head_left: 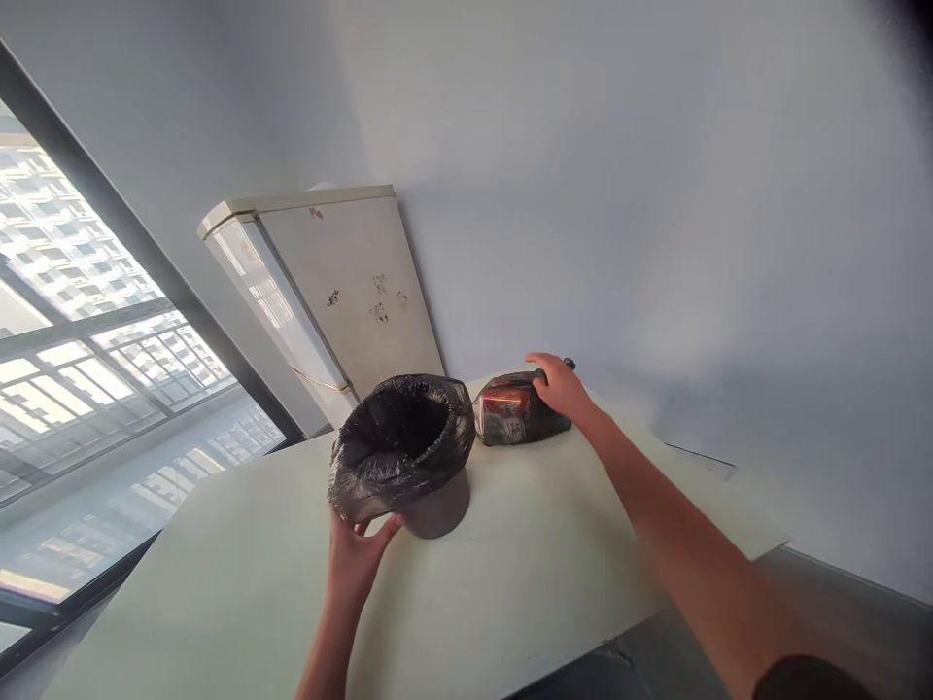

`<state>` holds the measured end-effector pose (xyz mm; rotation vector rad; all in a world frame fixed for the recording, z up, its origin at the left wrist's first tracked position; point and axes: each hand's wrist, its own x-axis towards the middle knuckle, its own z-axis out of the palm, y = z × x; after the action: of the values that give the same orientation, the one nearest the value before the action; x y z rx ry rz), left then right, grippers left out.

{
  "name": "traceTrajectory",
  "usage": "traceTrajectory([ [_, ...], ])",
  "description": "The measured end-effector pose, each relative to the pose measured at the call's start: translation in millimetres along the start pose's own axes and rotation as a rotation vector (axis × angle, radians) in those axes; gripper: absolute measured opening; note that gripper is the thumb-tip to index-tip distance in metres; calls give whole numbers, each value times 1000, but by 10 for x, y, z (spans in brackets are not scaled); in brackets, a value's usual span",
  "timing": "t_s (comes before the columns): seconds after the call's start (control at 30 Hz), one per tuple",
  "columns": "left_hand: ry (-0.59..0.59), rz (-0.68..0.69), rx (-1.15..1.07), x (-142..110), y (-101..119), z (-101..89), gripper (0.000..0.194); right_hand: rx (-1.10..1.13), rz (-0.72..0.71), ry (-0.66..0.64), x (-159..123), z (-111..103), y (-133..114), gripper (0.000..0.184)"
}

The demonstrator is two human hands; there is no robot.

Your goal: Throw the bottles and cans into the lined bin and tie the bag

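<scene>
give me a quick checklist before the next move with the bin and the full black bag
1. Left hand at the bin: ok, against its near side, below the liner's edge; firmness of hold cannot tell.
2. Liner folded over the rim: ok.
3. Liner mouth open: ok.
4. Right hand at the full bag: ok, on its far-right end.
5. Bag contents: cannot tell; something red shows through.

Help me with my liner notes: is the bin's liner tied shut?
No, the black liner gapes open, its edge folded down over the outside of the bin.
</scene>
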<state>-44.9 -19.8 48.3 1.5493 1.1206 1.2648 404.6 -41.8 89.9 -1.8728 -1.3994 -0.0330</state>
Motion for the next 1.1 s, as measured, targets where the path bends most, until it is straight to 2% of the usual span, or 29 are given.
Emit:
traceTrajectory([
  [0.1, 8, -9, 65, -30, -190, 182, 80, 12, 71, -107, 290, 72, 295, 47],
  [0.17, 6, -30, 71, -57, -271, 274, 80, 21, 110, -194, 304, 187, 459, 42],
  [0.23, -6, -58, 65, -84, -338, 334, 83, 26, 146, -262, 205, 279, 602, 34],
  [0.33, -30, -107, 35, -92, -416, 397, 83, 36, 199, -279, -98, 290, 790, 30],
  [0.4, -67, -145, -3, -60, -438, 448, 83, 50, 233, -240, -384, 195, 907, 33],
  [0.5, -135, -145, -34, 43, -422, 582, 87, 75, 292, -142, -930, -78, 1072, 39],
  [0.57, -186, -130, -46, 135, -397, 723, 91, 161, 335, -17, -1353, -311, 1145, 43],
  [0.67, -243, -96, -54, 282, -369, 1011, 96, 284, 522, 132, -1998, -649, 1132, 49],
  [0.77, -274, -29, -52, 413, -367, 1355, 101, 415, 666, 190, -2516, -874, 984, 51],
  [0.83, -285, 10, -60, 477, -375, 1584, 100, 446, 697, 195, -2735, -946, 869, 49],
  [0.93, -283, 24, -91, 545, -389, 1898, 102, 342, 661, 118, -2872, -981, 749, 43],
  [1.1, -305, 94, -106, 663, -366, 2343, 117, 200, 576, -66, -2813, -955, 615, 42],
])
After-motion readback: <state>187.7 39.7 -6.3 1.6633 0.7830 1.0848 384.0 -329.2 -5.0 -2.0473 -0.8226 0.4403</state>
